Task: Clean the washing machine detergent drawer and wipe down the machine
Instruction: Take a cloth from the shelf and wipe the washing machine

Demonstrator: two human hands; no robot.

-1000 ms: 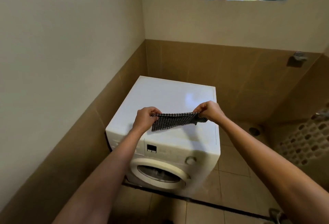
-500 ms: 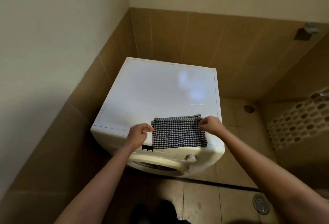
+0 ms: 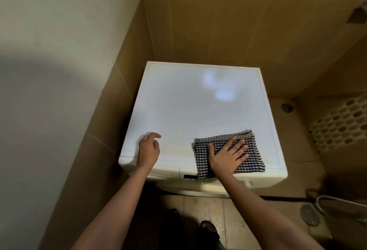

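A white front-loading washing machine point(image 3: 198, 106) stands in the corner, and I look down on its flat top. A black-and-white checked cloth point(image 3: 252, 156) lies folded flat on the top's front right part, overhanging the front edge a little. My right hand point(image 3: 228, 155) presses flat on the cloth with fingers spread. My left hand point(image 3: 148, 150) rests on the top near the front left corner, fingers loosely curled, holding nothing. The detergent drawer front point(image 3: 166, 170) shows shut at the machine's upper left face.
A cream wall with brown tiles point(image 3: 111, 110) runs close along the machine's left side and behind it. To the right, a tiled floor holds a floor drain point(image 3: 308, 214), a perforated basket point(image 3: 341, 122) and a hose point(image 3: 341, 202). My feet point(image 3: 206, 230) stand in front.
Both hands held the cloth stretched in the air, then laid it on the top. The left hand has let go and moved left; the right hand now lies flat on the cloth.
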